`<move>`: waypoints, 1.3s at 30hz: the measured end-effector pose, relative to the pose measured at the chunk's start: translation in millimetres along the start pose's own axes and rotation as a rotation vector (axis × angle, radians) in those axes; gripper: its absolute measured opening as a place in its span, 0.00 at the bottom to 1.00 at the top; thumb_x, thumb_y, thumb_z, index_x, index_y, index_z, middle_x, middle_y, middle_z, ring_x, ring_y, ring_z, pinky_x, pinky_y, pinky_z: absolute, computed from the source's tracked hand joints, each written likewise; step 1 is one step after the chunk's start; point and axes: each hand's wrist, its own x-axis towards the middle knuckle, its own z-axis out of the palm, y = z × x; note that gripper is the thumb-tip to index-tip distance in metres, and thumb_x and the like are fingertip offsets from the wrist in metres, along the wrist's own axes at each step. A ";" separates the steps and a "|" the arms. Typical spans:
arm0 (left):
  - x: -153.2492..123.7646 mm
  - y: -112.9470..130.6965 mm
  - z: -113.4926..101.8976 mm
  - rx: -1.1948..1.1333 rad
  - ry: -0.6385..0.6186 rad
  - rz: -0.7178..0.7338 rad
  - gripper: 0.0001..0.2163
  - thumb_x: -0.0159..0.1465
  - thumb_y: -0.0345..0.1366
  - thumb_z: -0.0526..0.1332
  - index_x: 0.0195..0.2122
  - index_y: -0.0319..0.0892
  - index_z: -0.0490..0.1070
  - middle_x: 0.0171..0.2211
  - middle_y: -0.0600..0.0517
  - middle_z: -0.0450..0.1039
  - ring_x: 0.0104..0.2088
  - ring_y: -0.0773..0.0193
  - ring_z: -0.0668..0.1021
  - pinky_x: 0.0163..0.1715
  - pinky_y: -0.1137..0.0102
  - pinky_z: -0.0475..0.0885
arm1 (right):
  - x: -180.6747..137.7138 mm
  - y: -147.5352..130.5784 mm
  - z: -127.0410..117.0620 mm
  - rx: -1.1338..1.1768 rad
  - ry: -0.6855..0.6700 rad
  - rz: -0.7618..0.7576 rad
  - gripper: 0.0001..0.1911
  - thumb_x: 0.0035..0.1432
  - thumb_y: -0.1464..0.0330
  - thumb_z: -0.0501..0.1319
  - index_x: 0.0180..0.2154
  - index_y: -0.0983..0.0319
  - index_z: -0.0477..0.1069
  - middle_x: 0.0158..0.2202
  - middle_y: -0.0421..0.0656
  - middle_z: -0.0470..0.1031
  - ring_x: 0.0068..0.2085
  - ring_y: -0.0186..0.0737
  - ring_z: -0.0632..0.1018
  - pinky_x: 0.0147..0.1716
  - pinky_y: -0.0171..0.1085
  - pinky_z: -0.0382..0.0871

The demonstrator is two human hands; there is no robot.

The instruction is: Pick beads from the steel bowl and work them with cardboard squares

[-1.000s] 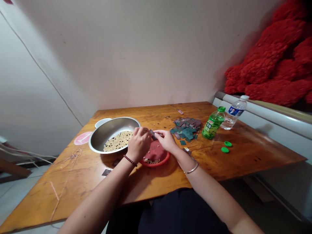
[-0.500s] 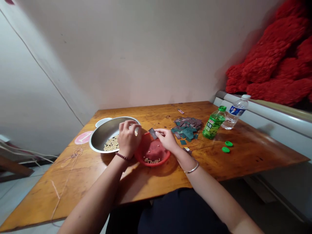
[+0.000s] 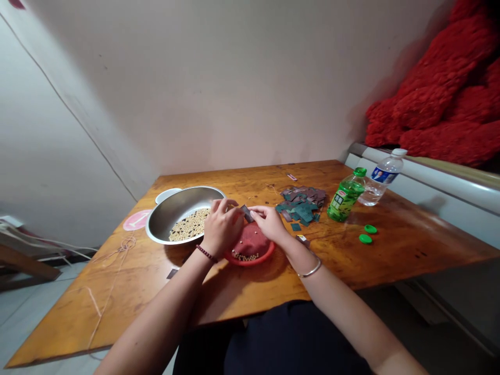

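Note:
My right hand [image 3: 268, 223] pinches a small dark flat rectangular piece [image 3: 247, 213] between thumb and fingers, above the far side of a red plastic basket [image 3: 269, 257]. My left hand [image 3: 221, 225] is over the basket's left edge, its fingers bent and closed, the tips close to the dark piece. Whatever is in those fingertips is too small or hidden to make out. Inside the basket lie small pale beads [image 3: 246, 257] at the near side and a few scattered ones. To the left stands a steel bowl [image 3: 160, 219] holding many pale and some dark beads [image 3: 189, 225].
Right of the basket lies a pile of green and brown flat pieces [image 3: 302, 205]. A green drink bottle [image 3: 346, 195], a water bottle [image 3: 380, 179] and two green caps [image 3: 365, 238] stand farther right. Loose string [image 3: 121, 250] and a pink round card [image 3: 136, 221] lie left.
My left hand has moved right, from over the bowl's edge to the dark piece in my right hand. More of the beads in the bowl now shows.

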 end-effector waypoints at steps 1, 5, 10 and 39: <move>0.0 0.8 -0.2 -0.015 -0.009 0.015 0.06 0.60 0.34 0.58 0.32 0.45 0.75 0.40 0.49 0.70 0.42 0.58 0.67 0.42 0.65 0.68 | 0.1 0.1 -0.2 -0.005 0.001 0.000 0.11 0.56 0.70 0.58 0.40 0.63 0.76 0.40 0.46 0.80 0.40 0.43 0.80 0.43 0.41 0.74; -0.1 4.0 0.0 -0.015 0.038 -0.020 0.06 0.59 0.34 0.58 0.30 0.45 0.75 0.38 0.49 0.71 0.41 0.59 0.66 0.41 0.65 0.67 | 0.7 0.8 -0.7 0.003 0.011 0.012 0.12 0.56 0.70 0.57 0.40 0.63 0.76 0.40 0.47 0.80 0.41 0.43 0.80 0.42 0.39 0.74; 0.0 4.0 1.0 -0.011 0.018 -0.006 0.06 0.60 0.35 0.57 0.30 0.45 0.74 0.39 0.49 0.70 0.41 0.59 0.66 0.41 0.65 0.67 | 1.5 1.8 -0.3 0.048 0.008 0.041 0.12 0.55 0.70 0.58 0.40 0.64 0.76 0.40 0.47 0.80 0.39 0.42 0.80 0.42 0.40 0.74; -2.5 6.8 9.1 0.048 0.041 0.017 0.07 0.61 0.33 0.55 0.33 0.44 0.73 0.40 0.47 0.67 0.41 0.60 0.67 0.44 0.64 0.65 | 2.8 -2.5 -2.2 0.075 0.037 0.054 0.11 0.55 0.71 0.57 0.39 0.64 0.76 0.38 0.47 0.80 0.38 0.42 0.81 0.40 0.39 0.74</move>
